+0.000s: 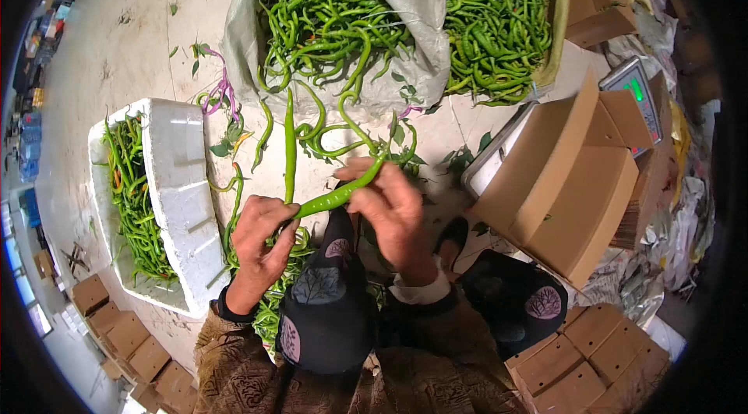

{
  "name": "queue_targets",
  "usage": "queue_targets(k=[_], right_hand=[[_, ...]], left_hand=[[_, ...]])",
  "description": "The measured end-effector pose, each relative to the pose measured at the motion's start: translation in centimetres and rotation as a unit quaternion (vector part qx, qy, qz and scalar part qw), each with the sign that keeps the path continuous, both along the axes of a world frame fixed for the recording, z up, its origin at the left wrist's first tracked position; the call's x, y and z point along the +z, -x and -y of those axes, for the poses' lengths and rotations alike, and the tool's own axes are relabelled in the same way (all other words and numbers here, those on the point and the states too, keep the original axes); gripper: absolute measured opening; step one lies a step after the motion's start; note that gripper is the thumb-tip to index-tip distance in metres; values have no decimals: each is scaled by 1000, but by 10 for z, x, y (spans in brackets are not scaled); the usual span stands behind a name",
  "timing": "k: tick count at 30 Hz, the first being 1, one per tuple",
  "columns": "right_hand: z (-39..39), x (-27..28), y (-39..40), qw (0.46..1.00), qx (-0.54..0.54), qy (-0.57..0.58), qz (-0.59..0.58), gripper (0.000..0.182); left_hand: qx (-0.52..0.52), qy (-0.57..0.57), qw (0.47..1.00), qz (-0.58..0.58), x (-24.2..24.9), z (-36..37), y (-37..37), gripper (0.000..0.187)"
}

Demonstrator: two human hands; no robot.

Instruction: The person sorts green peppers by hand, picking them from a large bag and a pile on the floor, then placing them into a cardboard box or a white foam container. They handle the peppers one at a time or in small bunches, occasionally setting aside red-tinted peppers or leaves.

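My left hand [259, 246] pinches one end of a glossy green chili pepper [331, 199] between thumb and fingertips. The thin far end of that pepper runs up to the right, into the curled fingers of my right hand [392, 215]. A second, straight chili pepper [291, 145] points away from me, its near end right at my left fingertips. Several loose, curved chili peppers [266, 133] lie on the floor beyond my hands, among torn leaves. More green peppers [267, 316] are heaped below my left wrist, partly hidden by my sleeve and knee.
Ahead, a white sack [238, 36] and a yellowish sack [558, 16] lie open, full of peppers. A white foam box [175, 157] of peppers stands left. To the right, an open cardboard box [573, 203] sits on a scale with a lit display [637, 93]. Stacked cartons [592, 355] stand behind.
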State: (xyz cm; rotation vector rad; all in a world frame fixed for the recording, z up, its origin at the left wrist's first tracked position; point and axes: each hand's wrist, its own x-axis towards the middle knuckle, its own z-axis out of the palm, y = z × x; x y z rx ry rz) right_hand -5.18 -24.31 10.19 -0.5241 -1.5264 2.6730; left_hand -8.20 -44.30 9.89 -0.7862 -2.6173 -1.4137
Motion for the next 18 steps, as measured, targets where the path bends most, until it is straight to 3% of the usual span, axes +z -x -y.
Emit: queue_targets(k=[7, 9, 18], right_hand=[[-26, 39, -21, 995, 43, -66, -60, 16], [-26, 46, -24, 994, 77, -81, -3, 16], [-15, 54, -40, 994, 98, 23, -38, 19]], left_hand=[[-30, 7, 999, -40, 45, 3, -16, 30], [-37, 31, 996, -73, 54, 6, -21, 31], [-30, -11, 996, -84, 76, 17, -43, 31]])
